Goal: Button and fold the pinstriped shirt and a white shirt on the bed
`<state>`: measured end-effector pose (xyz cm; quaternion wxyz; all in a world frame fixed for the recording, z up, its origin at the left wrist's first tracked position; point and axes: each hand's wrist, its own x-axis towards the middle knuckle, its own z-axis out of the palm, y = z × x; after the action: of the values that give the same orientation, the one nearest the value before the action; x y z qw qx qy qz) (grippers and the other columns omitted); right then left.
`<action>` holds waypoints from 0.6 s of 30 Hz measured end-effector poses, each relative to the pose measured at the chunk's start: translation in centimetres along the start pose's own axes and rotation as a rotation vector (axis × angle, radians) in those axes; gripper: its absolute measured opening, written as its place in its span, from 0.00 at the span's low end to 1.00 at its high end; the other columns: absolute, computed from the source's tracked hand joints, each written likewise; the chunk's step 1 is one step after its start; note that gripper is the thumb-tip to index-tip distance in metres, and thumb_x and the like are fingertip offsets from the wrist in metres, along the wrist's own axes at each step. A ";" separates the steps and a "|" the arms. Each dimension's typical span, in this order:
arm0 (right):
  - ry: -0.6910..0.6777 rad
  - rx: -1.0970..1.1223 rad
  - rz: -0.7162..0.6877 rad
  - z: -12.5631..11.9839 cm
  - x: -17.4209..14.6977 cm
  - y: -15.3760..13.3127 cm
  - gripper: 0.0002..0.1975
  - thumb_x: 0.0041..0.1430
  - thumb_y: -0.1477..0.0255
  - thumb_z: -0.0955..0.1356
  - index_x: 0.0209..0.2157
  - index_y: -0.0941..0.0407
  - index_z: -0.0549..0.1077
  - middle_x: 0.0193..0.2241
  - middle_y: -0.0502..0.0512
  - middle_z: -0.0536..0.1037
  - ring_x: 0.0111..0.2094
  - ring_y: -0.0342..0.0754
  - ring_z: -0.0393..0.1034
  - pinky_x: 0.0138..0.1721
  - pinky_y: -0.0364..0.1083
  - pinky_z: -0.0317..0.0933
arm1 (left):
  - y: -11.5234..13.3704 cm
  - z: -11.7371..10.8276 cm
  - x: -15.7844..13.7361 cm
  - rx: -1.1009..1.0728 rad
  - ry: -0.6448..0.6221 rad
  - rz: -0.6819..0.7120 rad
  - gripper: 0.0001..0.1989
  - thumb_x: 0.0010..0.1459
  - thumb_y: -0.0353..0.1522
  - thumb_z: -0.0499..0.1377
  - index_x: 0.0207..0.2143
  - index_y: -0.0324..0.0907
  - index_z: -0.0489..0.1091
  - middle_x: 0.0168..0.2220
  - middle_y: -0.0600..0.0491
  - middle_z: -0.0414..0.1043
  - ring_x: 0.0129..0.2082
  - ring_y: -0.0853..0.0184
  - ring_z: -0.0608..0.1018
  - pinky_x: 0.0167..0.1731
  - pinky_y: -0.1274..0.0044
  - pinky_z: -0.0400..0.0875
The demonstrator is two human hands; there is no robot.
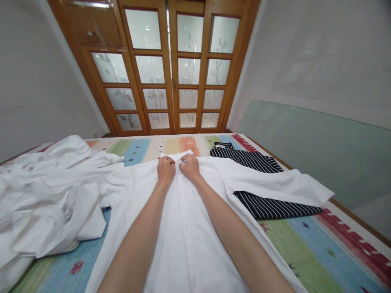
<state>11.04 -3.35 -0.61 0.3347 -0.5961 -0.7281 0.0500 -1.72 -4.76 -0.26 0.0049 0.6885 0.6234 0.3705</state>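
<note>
A white button-up shirt (171, 228) lies spread front side up, its collar (177, 154) at the far end and one sleeve stretched out to the right. My left hand (166, 167) is closed on the left side of the collar, fingers bent into the cloth. Opposite it, my right hand (189, 165) pinches the collar's right side. A small gap with a label or button parts the two hands at the neck opening. Both forearms reach over the shirt's front, covering parts of it.
Crumpled white clothes (55, 195) are heaped at the left. A folded black-and-white striped garment (259, 203) lies partly under the right sleeve. The patterned, multicoloured cover (308, 244) lies beneath everything. Behind stand wooden doors with glass panes (186, 71); a pale panel (305, 138) leans along the right wall.
</note>
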 end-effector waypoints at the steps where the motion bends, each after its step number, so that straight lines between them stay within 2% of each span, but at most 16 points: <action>1: -0.010 -0.005 0.006 0.0 0.0 0.0 0.10 0.57 0.74 0.67 0.39 0.56 0.79 0.42 0.60 0.77 0.47 0.54 0.64 0.50 0.50 0.57 | 0.1 0.0 0.0 0.012 -0.020 -0.008 0.13 0.51 0.22 0.53 0.25 0.44 0.74 0.34 0.47 0.74 0.44 0.56 0.72 0.50 0.65 0.66; 5: -0.027 -0.037 0.019 0.0 0.1 0.1 0.09 0.60 0.71 0.67 0.37 0.56 0.80 0.40 0.60 0.79 0.46 0.54 0.66 0.48 0.49 0.57 | 0.6 -0.1 -0.3 0.078 -0.056 -0.018 0.14 0.53 0.23 0.51 0.27 0.43 0.76 0.35 0.45 0.76 0.43 0.55 0.73 0.48 0.67 0.66; 11: -0.066 -0.086 -0.004 -0.3 -0.1 -0.4 0.13 0.65 0.67 0.64 0.36 0.57 0.80 0.39 0.64 0.78 0.45 0.55 0.66 0.46 0.50 0.58 | 1.7 -0.7 -1.4 0.352 -0.032 -0.010 0.14 0.58 0.28 0.50 0.35 0.37 0.77 0.38 0.38 0.74 0.45 0.51 0.73 0.44 0.65 0.66; 15: -0.127 -0.162 -0.081 -0.9 -1.1 -1.0 0.16 0.66 0.73 0.60 0.42 0.61 0.78 0.44 0.68 0.77 0.48 0.57 0.67 0.49 0.51 0.58 | 2.3 -1.3 -2.1 0.420 -0.105 0.001 0.14 0.59 0.28 0.50 0.35 0.38 0.76 0.37 0.39 0.76 0.43 0.52 0.75 0.41 0.65 0.67; 18: -0.173 -0.194 -0.147 -1.3 -2.3 -1.2 0.19 0.66 0.74 0.58 0.53 0.64 0.72 0.55 0.69 0.71 0.56 0.56 0.63 0.56 0.51 0.53 | 2.6 -1.9 -2.7 0.410 -0.153 -0.011 0.14 0.59 0.28 0.49 0.37 0.37 0.75 0.37 0.38 0.76 0.42 0.52 0.77 0.41 0.66 0.67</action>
<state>10.86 -6.16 -0.02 0.2142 -0.5642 -0.7973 0.0059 -0.36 -8.50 0.94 -0.0860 0.6979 0.6872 0.1826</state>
